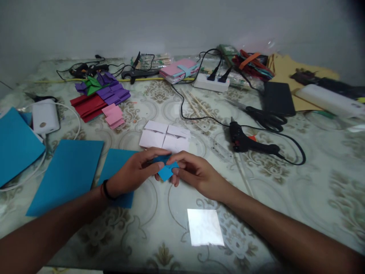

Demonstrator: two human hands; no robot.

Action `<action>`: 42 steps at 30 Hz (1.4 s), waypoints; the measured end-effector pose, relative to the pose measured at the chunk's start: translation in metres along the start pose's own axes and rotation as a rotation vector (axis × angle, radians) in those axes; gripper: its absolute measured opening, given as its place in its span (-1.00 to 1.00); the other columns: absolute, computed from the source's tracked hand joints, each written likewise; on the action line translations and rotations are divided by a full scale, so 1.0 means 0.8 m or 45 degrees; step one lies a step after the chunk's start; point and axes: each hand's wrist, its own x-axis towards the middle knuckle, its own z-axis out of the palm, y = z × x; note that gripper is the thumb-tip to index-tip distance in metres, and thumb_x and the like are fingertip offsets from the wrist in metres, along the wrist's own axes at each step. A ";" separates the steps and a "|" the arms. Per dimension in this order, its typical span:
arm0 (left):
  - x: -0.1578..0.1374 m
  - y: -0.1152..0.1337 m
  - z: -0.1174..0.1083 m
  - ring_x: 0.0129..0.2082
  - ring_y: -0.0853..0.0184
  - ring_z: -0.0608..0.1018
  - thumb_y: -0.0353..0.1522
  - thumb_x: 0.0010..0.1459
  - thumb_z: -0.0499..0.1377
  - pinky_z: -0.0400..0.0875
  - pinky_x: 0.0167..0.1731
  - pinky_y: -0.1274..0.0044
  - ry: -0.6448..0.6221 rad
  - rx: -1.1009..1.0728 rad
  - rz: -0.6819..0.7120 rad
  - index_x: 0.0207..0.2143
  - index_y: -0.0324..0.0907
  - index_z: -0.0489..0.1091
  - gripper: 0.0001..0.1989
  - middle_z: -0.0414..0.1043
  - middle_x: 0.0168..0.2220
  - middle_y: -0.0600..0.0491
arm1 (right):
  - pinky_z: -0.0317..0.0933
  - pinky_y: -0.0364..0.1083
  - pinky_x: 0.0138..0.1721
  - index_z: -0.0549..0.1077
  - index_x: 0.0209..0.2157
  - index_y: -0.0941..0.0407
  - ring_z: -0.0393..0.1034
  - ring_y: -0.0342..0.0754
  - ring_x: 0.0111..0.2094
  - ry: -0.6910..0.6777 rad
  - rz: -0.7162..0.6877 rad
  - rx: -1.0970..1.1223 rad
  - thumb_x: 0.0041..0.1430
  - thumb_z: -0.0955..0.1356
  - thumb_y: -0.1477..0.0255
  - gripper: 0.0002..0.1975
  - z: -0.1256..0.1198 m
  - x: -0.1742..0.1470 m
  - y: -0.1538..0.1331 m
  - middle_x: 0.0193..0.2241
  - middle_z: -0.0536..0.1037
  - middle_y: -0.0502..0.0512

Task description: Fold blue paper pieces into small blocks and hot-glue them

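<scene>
Between my two hands is a small folded piece of blue paper (165, 174), one corner pointing toward me. My left hand (138, 169) grips its left side with the thumb on top. On the opposite side, my right hand (196, 173) pinches the paper between thumb and fingers. Parts of the paper are hidden under the fingers. Just beyond my hands lies a creased white folded paper (165, 136). A blue sheet (118, 160) lies partly under my left wrist, and a larger blue sheet (70, 171) is to its left.
A black glue gun (248, 140) with its cord lies to the right, near black-handled scissors (265, 118). Folded red paper (89, 106), purple paper (116, 91) and pink paper (113, 116) lie at the back left. A white power strip (211, 83) stands behind. A white square (205, 227) shows in front.
</scene>
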 end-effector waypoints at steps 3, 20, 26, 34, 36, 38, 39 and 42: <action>0.000 0.000 -0.001 -0.30 0.31 0.62 -0.29 0.30 0.25 0.57 -0.36 0.51 -0.008 -0.018 -0.015 0.12 -0.18 0.48 -0.64 0.61 -0.06 -0.06 | 0.41 -0.16 -0.34 0.45 -0.05 0.10 0.50 -0.18 -0.41 -0.014 -0.002 0.004 0.39 0.36 0.50 -0.87 0.000 0.000 0.000 -0.39 0.59 -0.02; 0.000 -0.011 0.001 -0.34 0.31 0.63 -0.21 0.34 0.23 0.57 -0.33 0.51 0.139 0.184 -0.009 0.08 -0.19 0.45 -0.65 0.62 -0.19 -0.03 | 0.38 -0.19 -0.38 0.32 -0.09 0.07 0.46 -0.17 -0.42 0.000 0.072 -0.062 0.37 0.37 0.49 -0.85 0.005 -0.001 0.002 -0.42 0.54 -0.06; 0.002 -0.003 0.003 -0.27 0.28 0.65 -0.24 0.33 0.22 0.55 -0.33 0.53 0.114 0.183 0.009 0.03 -0.20 0.49 -0.70 0.64 -0.19 -0.03 | 0.35 -0.18 -0.39 0.38 -0.14 0.10 0.45 -0.17 -0.43 -0.013 0.074 -0.056 0.36 0.37 0.48 -0.92 0.005 0.000 -0.002 -0.44 0.54 -0.03; 0.002 0.001 0.002 -0.38 0.35 0.60 -0.24 0.34 0.20 0.52 -0.38 0.54 0.182 0.293 0.034 -0.02 -0.20 0.51 -0.73 0.62 -0.26 0.02 | 0.39 -0.16 -0.40 0.44 -0.13 0.10 0.47 -0.15 -0.41 -0.006 0.018 -0.078 0.38 0.37 0.43 -0.93 0.002 0.001 0.003 -0.42 0.54 0.00; 0.002 0.001 0.002 -0.36 0.34 0.59 -0.24 0.33 0.21 0.52 -0.36 0.53 0.183 0.265 0.021 -0.01 -0.20 0.50 -0.72 0.61 -0.26 0.02 | 0.38 -0.16 -0.40 0.43 -0.12 0.10 0.46 -0.15 -0.43 -0.001 0.018 -0.083 0.40 0.36 0.41 -0.92 0.003 0.001 0.003 -0.43 0.54 0.00; 0.001 0.000 0.000 -0.32 0.32 0.60 -0.23 0.31 0.24 0.52 -0.33 0.51 0.159 0.230 -0.001 0.02 -0.20 0.48 -0.69 0.61 -0.25 0.01 | 0.39 -0.16 -0.40 0.42 -0.11 0.11 0.45 -0.16 -0.43 0.005 0.020 -0.097 0.41 0.35 0.40 -0.91 0.004 0.001 0.002 -0.43 0.54 0.00; 0.000 -0.001 0.000 -0.29 0.30 0.60 -0.23 0.30 0.26 0.51 -0.31 0.51 0.142 0.211 -0.009 0.04 -0.19 0.47 -0.67 0.60 -0.23 0.01 | 0.39 -0.16 -0.39 0.42 -0.10 0.11 0.45 -0.16 -0.43 0.008 0.022 -0.107 0.41 0.35 0.40 -0.90 0.004 0.000 0.001 -0.43 0.54 0.00; -0.001 -0.003 -0.003 -0.21 0.25 0.61 -0.25 0.27 0.29 0.49 -0.26 0.48 0.098 0.161 -0.011 0.06 -0.16 0.46 -0.65 0.60 -0.19 0.00 | 0.39 -0.14 -0.37 0.43 -0.09 0.11 0.44 -0.15 -0.44 0.002 0.029 -0.144 0.43 0.34 0.38 -0.89 0.005 0.000 0.000 -0.44 0.53 -0.01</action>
